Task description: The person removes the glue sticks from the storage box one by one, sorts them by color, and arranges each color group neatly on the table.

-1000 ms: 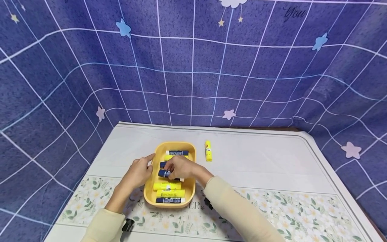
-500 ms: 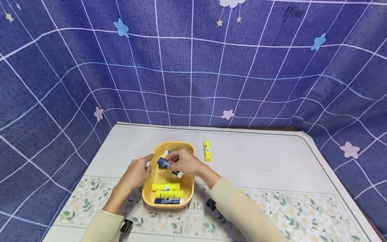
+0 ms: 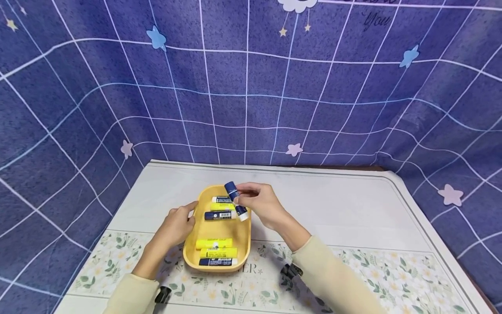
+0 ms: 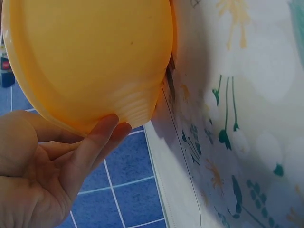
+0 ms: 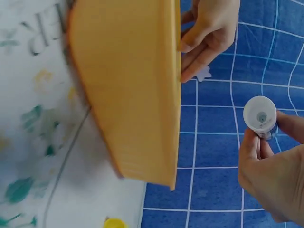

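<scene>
My right hand [image 3: 266, 207] pinches a navy glue stick [image 3: 231, 188] above the right rim of a yellow plastic tray [image 3: 213, 229]. In the right wrist view the white base [image 5: 260, 114] of that glue stick faces the camera, held between thumb and fingers. My left hand [image 3: 178, 224] grips the tray's left rim; in the left wrist view its fingers [image 4: 102, 135] lie against the outer wall. Inside the tray, navy [image 3: 218, 215] and yellow glue sticks lie crosswise at the far end. More yellow [image 3: 218, 253] and navy [image 3: 217, 262] ones lie at the near end.
The tray stands on a white table cover [image 3: 333, 205] with a floral band [image 3: 376, 270]. A yellow glue stick [image 5: 115, 223] lies right of the tray, hidden behind my right hand in the head view. A blue grid curtain [image 3: 251, 104] hangs behind.
My right hand has lifted the navy glue stick out of the tray's middle and carried it up and right, tilting it steeply. My left hand stays at the rim.
</scene>
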Demonstrator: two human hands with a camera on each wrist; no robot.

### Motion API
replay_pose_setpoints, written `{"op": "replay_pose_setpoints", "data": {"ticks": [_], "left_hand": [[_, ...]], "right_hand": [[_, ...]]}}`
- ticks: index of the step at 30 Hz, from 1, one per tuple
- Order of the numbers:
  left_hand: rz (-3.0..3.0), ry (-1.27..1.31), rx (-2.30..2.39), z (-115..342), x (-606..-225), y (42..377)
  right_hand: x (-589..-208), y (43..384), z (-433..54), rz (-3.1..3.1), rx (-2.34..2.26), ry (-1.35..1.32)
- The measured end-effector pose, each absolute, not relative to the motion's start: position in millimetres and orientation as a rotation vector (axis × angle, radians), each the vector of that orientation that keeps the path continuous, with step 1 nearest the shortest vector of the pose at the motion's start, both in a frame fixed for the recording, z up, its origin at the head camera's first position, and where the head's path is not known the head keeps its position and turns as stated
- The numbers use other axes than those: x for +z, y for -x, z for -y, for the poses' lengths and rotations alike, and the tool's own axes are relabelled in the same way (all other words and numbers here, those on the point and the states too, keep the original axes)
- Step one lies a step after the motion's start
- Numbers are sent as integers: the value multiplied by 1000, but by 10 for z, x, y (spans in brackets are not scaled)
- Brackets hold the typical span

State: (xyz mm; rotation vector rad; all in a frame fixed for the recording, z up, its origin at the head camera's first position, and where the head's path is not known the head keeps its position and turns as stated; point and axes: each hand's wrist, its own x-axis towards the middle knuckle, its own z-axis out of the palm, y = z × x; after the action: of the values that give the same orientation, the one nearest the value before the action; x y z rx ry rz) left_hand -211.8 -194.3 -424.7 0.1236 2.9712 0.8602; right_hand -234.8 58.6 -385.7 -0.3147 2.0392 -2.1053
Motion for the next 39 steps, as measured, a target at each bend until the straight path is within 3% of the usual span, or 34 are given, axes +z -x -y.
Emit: {"op": "replay_pose_setpoints", "data": {"ticks": [12, 26, 39], "left_hand": [[-2956, -131, 869, 1939, -4247, 2127], [-2953, -113, 864, 1937, -4226, 2127], [-2949, -129, 890, 1966, -4247, 2120]], "right_hand": [[-4058, 2256, -928, -2019, -2232, 28], [-4598, 2023, -1329, -2119, -1992, -251], [-4704, 2027, -1328, -2364, -1634, -160]]}}
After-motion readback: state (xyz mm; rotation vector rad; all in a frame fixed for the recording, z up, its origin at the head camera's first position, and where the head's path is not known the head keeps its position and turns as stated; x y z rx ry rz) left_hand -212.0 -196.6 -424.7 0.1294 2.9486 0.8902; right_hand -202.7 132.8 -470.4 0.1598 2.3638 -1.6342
